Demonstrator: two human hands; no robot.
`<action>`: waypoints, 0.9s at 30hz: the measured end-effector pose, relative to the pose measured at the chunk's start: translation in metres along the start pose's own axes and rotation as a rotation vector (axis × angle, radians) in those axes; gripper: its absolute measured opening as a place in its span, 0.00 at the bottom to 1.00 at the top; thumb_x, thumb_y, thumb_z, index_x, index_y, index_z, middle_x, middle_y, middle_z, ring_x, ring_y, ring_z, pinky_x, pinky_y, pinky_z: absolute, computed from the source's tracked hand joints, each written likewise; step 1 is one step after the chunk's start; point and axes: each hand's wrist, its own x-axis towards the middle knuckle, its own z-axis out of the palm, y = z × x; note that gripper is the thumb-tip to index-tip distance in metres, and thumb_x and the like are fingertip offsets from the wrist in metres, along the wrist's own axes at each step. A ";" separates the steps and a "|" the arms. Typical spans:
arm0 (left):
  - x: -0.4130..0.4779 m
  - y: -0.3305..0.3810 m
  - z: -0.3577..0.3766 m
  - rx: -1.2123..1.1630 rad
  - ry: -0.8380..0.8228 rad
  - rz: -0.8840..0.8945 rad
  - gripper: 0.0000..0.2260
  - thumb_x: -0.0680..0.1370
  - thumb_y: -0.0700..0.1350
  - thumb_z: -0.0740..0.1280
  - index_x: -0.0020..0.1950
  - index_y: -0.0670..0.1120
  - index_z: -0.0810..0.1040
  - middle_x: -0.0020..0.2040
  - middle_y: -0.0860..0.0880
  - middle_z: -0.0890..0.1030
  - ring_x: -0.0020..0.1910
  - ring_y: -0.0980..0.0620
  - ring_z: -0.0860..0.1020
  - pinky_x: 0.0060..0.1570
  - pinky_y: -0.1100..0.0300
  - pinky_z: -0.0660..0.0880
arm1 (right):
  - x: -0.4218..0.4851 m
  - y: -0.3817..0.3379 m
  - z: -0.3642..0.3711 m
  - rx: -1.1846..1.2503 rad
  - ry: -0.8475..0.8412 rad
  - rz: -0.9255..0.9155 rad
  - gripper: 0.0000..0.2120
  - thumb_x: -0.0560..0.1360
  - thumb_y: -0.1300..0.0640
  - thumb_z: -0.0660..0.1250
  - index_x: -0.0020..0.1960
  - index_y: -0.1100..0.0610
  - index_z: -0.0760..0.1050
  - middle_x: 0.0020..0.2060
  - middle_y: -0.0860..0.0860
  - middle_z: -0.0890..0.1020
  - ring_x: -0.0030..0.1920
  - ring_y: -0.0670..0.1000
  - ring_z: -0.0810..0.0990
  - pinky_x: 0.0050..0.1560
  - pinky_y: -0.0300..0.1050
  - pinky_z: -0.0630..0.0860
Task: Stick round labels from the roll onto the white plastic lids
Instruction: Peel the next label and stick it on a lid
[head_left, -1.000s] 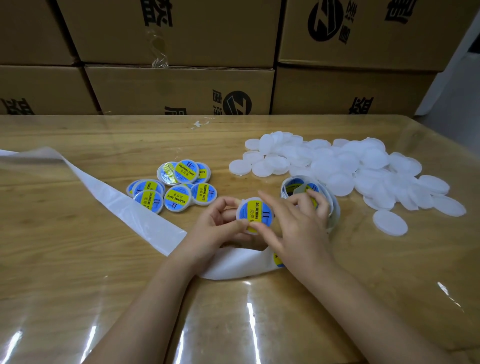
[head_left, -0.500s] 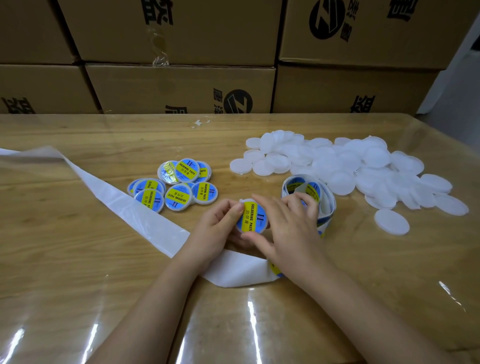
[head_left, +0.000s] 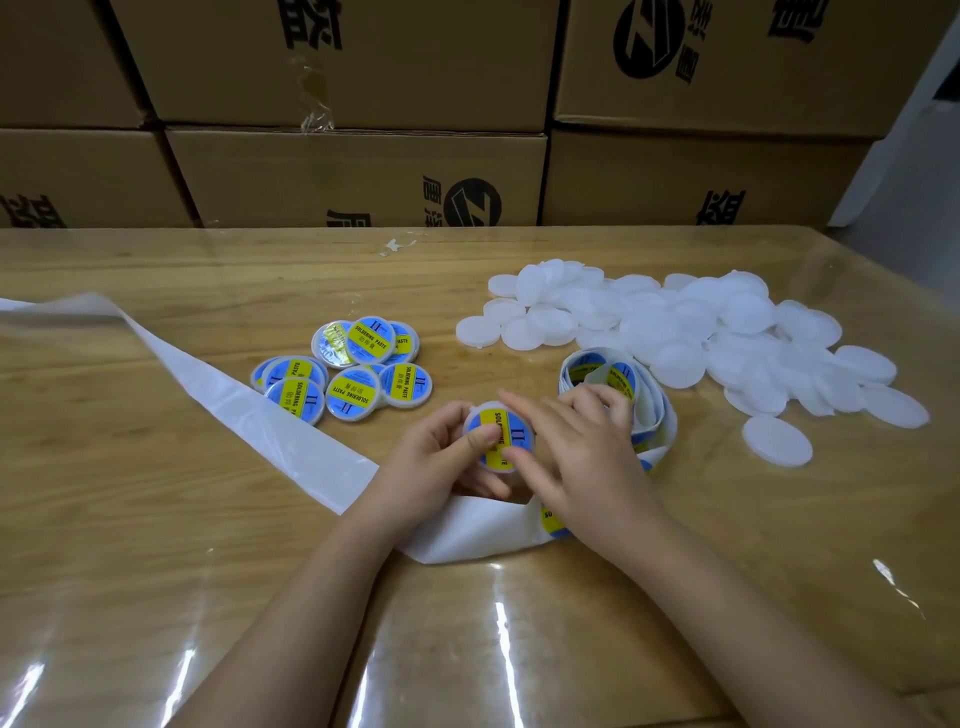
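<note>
- Lid (head_left: 501, 436): a small round white plastic lid was held just above the table (head_left: 156, 571), near the middle of the scene, with a blue and yellow label (head_left: 511, 434) covering its top.
- The left hand (head_left: 441, 467) gripped the lid from the left, fingers curled under it and the thumb pressed flat on the label, probably to keep the lid steady and bed the sticker down.
- The right hand (head_left: 587, 452) was relaxed and holding nothing; its thumb tip touched the label's near right edge, apparently smoothing it, and its other fingers rested against the roll.
- The roll (head_left: 618, 384) stood loosely coiled just right of the hands, within easy reach for the next label.
- Its bare white backing strip (head_left: 218, 410) ran under the wrists and away to the far left, out of the working space.
- Finished lids (head_left: 353, 374), all labelled, lay in a small overlapping cluster to the left, just beyond the strip.
- Plain lids (head_left: 701, 332) lay heaped to the right and farther back, so unlabelled stock and finished work stayed well apart.
- Judging by the two piles, most of the job remained.
- Stacked cardboard boxes (head_left: 363, 78) walled the far edge of the table.
</note>
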 end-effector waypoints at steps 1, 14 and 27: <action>0.000 0.000 0.000 -0.003 -0.005 -0.002 0.12 0.72 0.48 0.64 0.49 0.42 0.73 0.33 0.47 0.82 0.30 0.51 0.82 0.33 0.62 0.79 | 0.000 0.000 0.000 0.014 -0.025 0.000 0.20 0.72 0.51 0.67 0.61 0.57 0.77 0.45 0.46 0.82 0.45 0.53 0.77 0.59 0.50 0.60; 0.000 0.000 0.002 0.047 0.014 0.024 0.12 0.75 0.48 0.61 0.51 0.42 0.76 0.37 0.52 0.82 0.31 0.52 0.82 0.34 0.65 0.77 | 0.000 0.006 -0.001 0.044 0.087 -0.014 0.15 0.77 0.54 0.58 0.56 0.56 0.81 0.35 0.44 0.80 0.38 0.52 0.77 0.52 0.52 0.63; 0.003 -0.006 -0.037 0.715 0.767 0.142 0.15 0.78 0.44 0.63 0.64 0.51 0.68 0.33 0.53 0.74 0.36 0.46 0.79 0.40 0.51 0.73 | -0.001 0.071 -0.010 0.096 0.510 0.365 0.17 0.78 0.56 0.51 0.59 0.56 0.75 0.45 0.51 0.79 0.48 0.52 0.72 0.54 0.46 0.58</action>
